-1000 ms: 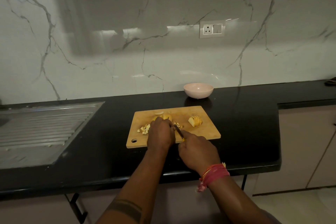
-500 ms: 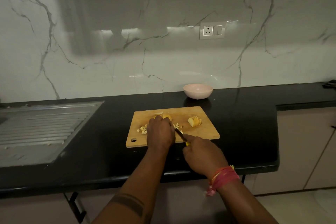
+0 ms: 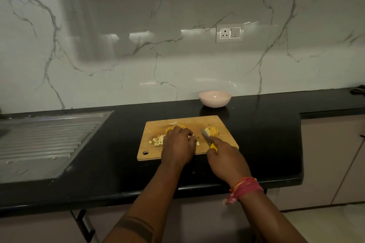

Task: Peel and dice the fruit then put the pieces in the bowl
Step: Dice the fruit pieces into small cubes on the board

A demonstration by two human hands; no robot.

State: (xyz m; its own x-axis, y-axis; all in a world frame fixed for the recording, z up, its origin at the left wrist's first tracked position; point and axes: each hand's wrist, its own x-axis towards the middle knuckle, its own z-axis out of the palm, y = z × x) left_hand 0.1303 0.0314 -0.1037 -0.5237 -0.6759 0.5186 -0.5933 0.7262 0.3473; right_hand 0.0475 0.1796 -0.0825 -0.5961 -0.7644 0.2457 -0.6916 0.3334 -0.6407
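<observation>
a wooden cutting board (image 3: 223, 142) lies on the black tabletop (image 3: 118, 144), near its front edge. the left hand (image 3: 177, 147) rests palm down on the middle of the board, its fingers (image 3: 186, 133) bent over fruit there; only a bit of a yellow piece (image 3: 170, 128) shows past the knuckles, so whether the fingers grip it or just press on it cannot be told. a small heap of pale diced pieces (image 3: 158, 140) sits on the board just left of that hand, and a few more dice (image 3: 196, 141) lie at its fingertips.

the right hand (image 3: 227, 161) is curled round the yellow handle of a knife (image 3: 209, 140), with the grey blade pointing away from the person and to the left, its tip close to a sliced chunk of fruit (image 3: 212, 131) on the right part of the board. that chunk stands fanned in thin slices, apart from the left hand. a thin pale sliver (image 3: 172, 123) lies near the board's far edge.

a pink bowl (image 3: 214, 99) stands on the tabletop beyond the board, close to the marble wall (image 3: 138, 45), well apart from both hands. a steel draining board (image 3: 45, 140) is set into the tabletop on the left. a red thread band (image 3: 245, 188) is on the right wrist.
</observation>
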